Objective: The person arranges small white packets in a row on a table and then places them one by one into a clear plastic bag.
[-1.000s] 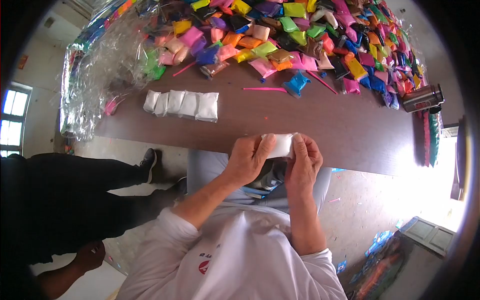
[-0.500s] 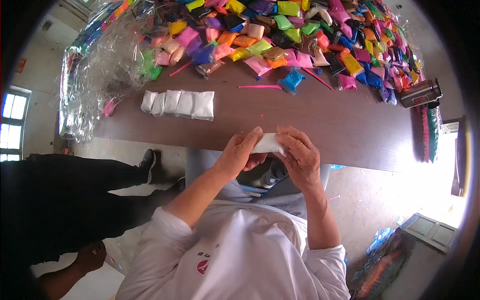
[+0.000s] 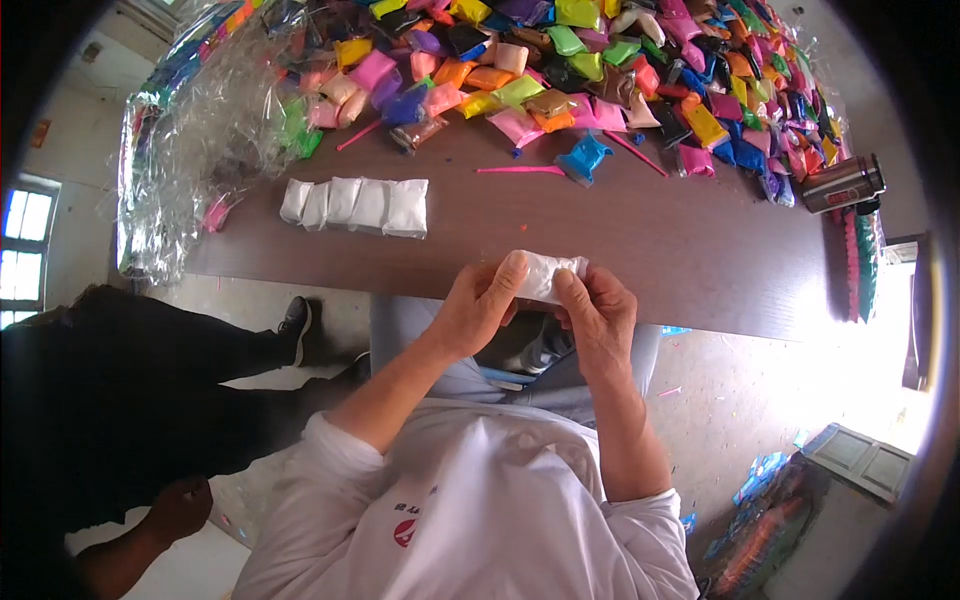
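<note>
A long brown worktop [image 3: 650, 240] fills the upper half of the view. Crumpled clear plastic sheeting [image 3: 200, 130] is spread over its 10 o'clock end. A broad heap of coloured packets [image 3: 600, 70] is piled from 12 to 2 o'clock. A second person in black clothing [image 3: 130, 400] is seen at 8 o'clock, off the worktop, with one hand [image 3: 180, 505] hanging low. A row of white packets [image 3: 355, 205] is laid side by side at 11 o'clock, apart from the heap. A metal flask [image 3: 843, 185] is lying on its side at 2 o'clock, near the far right edge; a red band is carried on it, but no writing can be read. A small red emblem [image 3: 408, 530] is printed on the wearer's white shirt, and it is also too small to read.

The white packet [image 3: 548, 272] is held over the near edge of the worktop, between both hands and touched by both. Its long axis is set roughly from 9 to 3 o'clock. The left hand [image 3: 480, 305] is placed at its 8 o'clock end and the right hand [image 3: 597, 315] at its 4 o'clock end — neither is the nearer. Each grip is pinched on the packet, with the thumb laid on top and the fingers curled beneath.

A blue packet [image 3: 585, 158] and a thin pink stick [image 3: 520, 170] are lying loose at 12 o'clock from the hands, just short of the heap.
</note>
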Demonstrator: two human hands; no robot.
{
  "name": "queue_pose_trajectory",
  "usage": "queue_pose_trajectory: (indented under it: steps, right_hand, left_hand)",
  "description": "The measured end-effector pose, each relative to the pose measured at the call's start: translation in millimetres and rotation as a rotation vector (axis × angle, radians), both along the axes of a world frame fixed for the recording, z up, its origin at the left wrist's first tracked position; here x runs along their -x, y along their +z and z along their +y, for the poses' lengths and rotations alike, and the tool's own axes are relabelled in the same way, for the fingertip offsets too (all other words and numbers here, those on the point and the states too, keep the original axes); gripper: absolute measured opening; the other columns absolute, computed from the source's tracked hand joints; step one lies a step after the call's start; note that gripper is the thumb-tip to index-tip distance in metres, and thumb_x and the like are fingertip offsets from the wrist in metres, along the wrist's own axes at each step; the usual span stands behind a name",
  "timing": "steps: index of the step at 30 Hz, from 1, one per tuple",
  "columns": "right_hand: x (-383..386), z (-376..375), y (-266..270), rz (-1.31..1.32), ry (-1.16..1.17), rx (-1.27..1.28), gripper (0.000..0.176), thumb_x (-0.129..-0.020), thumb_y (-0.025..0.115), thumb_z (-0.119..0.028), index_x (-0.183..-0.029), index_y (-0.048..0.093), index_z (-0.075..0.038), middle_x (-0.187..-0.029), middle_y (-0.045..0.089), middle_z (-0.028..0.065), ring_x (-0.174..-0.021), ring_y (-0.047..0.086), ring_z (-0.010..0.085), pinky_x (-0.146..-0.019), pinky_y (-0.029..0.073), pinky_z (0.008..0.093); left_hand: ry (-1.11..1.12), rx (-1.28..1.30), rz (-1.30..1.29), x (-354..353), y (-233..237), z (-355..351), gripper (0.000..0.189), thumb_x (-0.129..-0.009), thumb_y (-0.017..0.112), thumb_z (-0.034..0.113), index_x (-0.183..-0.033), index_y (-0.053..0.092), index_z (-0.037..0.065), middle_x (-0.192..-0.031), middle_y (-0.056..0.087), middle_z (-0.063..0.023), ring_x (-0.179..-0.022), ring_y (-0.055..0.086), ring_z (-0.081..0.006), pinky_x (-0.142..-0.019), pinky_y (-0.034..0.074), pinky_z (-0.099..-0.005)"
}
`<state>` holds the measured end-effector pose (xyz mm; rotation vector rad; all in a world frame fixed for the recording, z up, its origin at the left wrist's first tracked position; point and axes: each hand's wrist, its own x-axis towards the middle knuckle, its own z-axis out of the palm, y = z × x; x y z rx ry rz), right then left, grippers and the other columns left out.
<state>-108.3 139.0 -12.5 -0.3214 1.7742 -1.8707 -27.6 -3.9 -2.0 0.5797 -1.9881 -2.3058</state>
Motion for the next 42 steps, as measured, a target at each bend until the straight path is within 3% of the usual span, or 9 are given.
queue_pose_trajectory:
  steps: [7,14,16,20,25,27,32,36,42]
  right_hand:
    - [-9,-5,5,0.073,-0.079,-0.041,0.031,-0.091,0.060,-0.028,-0.078,0.063,0.000,-0.064,0.053,-0.0032,-0.060,0.044,0.0034,-0.053,0.035,0.0190]
    - [-17,-6,-18,0.061,-0.240,0.070,0.035,-0.095,0.053,-0.029,-0.074,0.061,-0.002,-0.062,0.049,-0.0036,-0.055,0.040,0.0046,-0.050,0.034,0.0212]
    - [-23,-12,-10,-0.168,-0.336,0.357,0.033,-0.095,0.053,-0.028,-0.076,0.062,-0.002,-0.064,0.053,-0.0015,-0.054,0.044,0.0058,-0.049,0.037,0.0217]
    - [-22,-12,-8,-0.270,-0.330,0.399,0.031,-0.095,0.054,-0.027,-0.078,0.063,-0.002,-0.067,0.056,0.0003,-0.055,0.047,0.0061,-0.048,0.039,0.0215]
    - [-10,1,-3,-0.076,-0.167,0.116,0.031,-0.093,0.057,-0.029,-0.084,0.065,0.000,-0.065,0.055,-0.0007,-0.055,0.048,0.0051,-0.047,0.038,0.0190]
    - [-9,1,1,0.001,-0.151,0.066,0.031,-0.093,0.057,-0.029,-0.083,0.065,0.000,-0.064,0.054,-0.0013,-0.055,0.047,0.0048,-0.047,0.037,0.0189]
    - [-10,0,-3,0.052,-0.079,-0.049,0.032,-0.092,0.059,-0.028,-0.080,0.063,0.001,-0.062,0.052,-0.0024,-0.055,0.044,0.0039,-0.047,0.035,0.0192]
    - [-12,-3,-8,-0.058,-0.143,0.065,0.031,-0.091,0.060,-0.028,-0.077,0.063,-0.001,-0.061,0.052,-0.0021,-0.053,0.045,0.0049,-0.046,0.034,0.0207]
    - [-18,-7,-4,-0.401,-0.234,0.277,0.029,-0.091,0.060,-0.029,-0.079,0.063,-0.003,-0.065,0.056,0.0000,-0.053,0.048,0.0070,-0.046,0.038,0.0214]
  left_hand:
    - [-0.005,0.045,-0.014,-6,-16,-2,0.048,-0.095,0.043,0.048,-0.080,0.060,0.006,-0.061,0.048,0.0027,-0.053,0.042,-0.0039,-0.046,0.031,-0.0207]
    - [0.046,0.204,0.149,1,9,11,0.047,-0.099,0.041,0.037,-0.085,0.061,-0.003,-0.068,0.057,-0.0024,-0.064,0.048,-0.0078,-0.056,0.040,-0.0266]
    - [0.046,0.225,0.185,1,10,12,0.047,-0.099,0.041,0.036,-0.086,0.061,-0.004,-0.070,0.059,-0.0030,-0.066,0.049,-0.0087,-0.057,0.042,-0.0276]
    - [0.006,0.155,0.070,-1,4,6,0.048,-0.096,0.045,0.042,-0.084,0.062,-0.001,-0.065,0.055,-0.0014,-0.060,0.046,-0.0058,-0.051,0.037,-0.0247]
    - [-0.007,0.058,0.007,1,6,2,0.054,-0.093,0.046,0.052,-0.075,0.061,0.003,-0.059,0.050,0.0009,-0.054,0.043,-0.0037,-0.046,0.032,-0.0233]
    - [-0.127,0.000,-0.022,-1,-1,-6,0.057,-0.092,0.045,0.055,-0.068,0.057,0.005,-0.059,0.049,0.0016,-0.053,0.044,-0.0053,-0.047,0.033,-0.0242]
    - [-0.033,0.100,-0.044,2,-2,1,0.053,-0.096,0.043,0.047,-0.067,0.054,0.004,-0.059,0.047,0.0015,-0.055,0.040,-0.0058,-0.049,0.033,-0.0249]
    - [0.055,0.225,0.145,6,8,10,0.050,-0.098,0.041,0.039,-0.068,0.054,0.001,-0.058,0.045,0.0010,-0.059,0.037,-0.0064,-0.050,0.033,-0.0273]
    - [0.060,0.213,0.043,5,-2,9,0.053,-0.098,0.040,0.043,-0.070,0.056,0.001,-0.060,0.049,0.0002,-0.057,0.042,-0.0067,-0.049,0.035,-0.0266]
